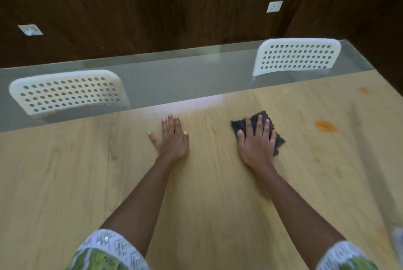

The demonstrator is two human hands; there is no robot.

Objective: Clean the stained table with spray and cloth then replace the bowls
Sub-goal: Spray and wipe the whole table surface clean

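surface [65,182]: 1 | cloth [260,127] on surface: 1 | orange stains [325,126] on surface, right of cloth: 2 | hands [172,136] on surface: 2 | white chairs [65,93] beyond surface: 2 | wall sockets [274,6] beyond surface: 2

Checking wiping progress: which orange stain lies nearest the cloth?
The larger orange stain, just right of the dark cloth under the right hand. The smaller stain sits farther off, toward the table's far right corner.

Left hand [172,136] flat on wooden table [65,171], fingers straight. Right hand [257,141] presses dark cloth [262,117] flat on table. Orange stain [325,126] right of cloth, apart. Two white perforated chairs [67,93] beyond far edge.
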